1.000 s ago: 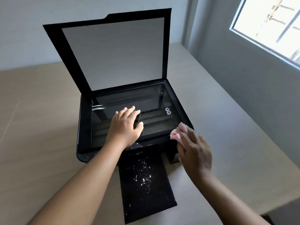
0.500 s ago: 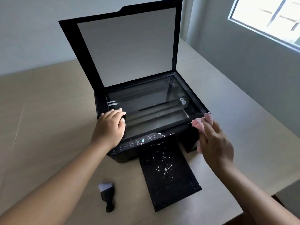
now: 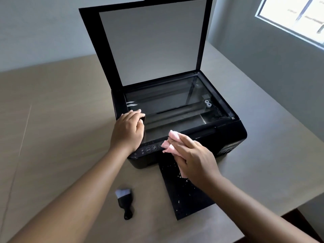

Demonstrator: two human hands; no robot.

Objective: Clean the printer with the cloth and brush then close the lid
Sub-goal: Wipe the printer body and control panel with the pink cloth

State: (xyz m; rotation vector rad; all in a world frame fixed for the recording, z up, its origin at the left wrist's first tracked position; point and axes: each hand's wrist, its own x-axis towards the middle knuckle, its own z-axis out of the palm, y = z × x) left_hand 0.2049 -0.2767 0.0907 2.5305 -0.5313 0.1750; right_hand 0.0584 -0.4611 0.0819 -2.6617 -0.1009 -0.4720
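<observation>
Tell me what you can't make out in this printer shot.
All head view:
- lid: top cut off by the frame edge.
- control panel: right part covered by cloth and right hand; icons too small.
- left hand: contact with the printer hidden under its own fingers.
- tray specks: too small to identify.

Lid (image 3: pixel 152 44): top edge cut off by the frame. Cloth (image 3: pixel 171 143) mostly buried under the right hand (image 3: pixel 194 160), only pink folds stick out. That hand also covers part of the button panel (image 3: pixel 150 149) and the upper end of the tray (image 3: pixel 185 199). Button icons too small to read. Left hand (image 3: pixel 127 132): can't tell if it grips the printer (image 3: pixel 228 137) or just rests on it. Window (image 3: pixel 298 16) clipped top and right.
</observation>
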